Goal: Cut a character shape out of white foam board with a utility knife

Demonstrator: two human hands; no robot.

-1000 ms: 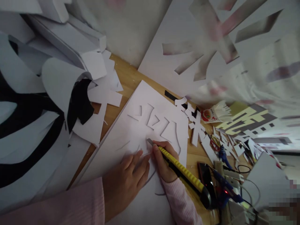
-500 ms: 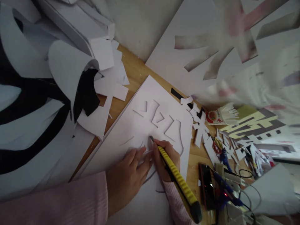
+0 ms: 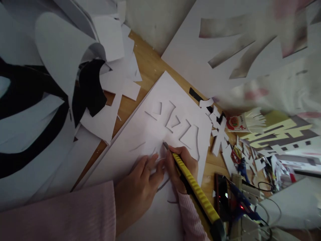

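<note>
A white board (image 3: 140,134) with several cut lines and curves lies slanted on the wooden table. My right hand (image 3: 182,164) is closed around a yellow and black utility knife (image 3: 198,189), whose tip meets the board near its middle. My left hand (image 3: 141,187) rests on the board just left of the knife, fingers spread and holding nothing. Both sleeves are pink.
White and black cut pieces (image 3: 92,90) pile up at the left. To the right are paper scraps (image 3: 219,137), a red and white carton (image 3: 235,123), a phone (image 3: 222,197), a blue glue gun (image 3: 240,201) and cables. A large white panel (image 3: 185,50) stands behind.
The view has shifted, so the surroundings sit somewhat differently in the frame. Both hands keep nearly the same places on the board, the knife tip still near its middle.
</note>
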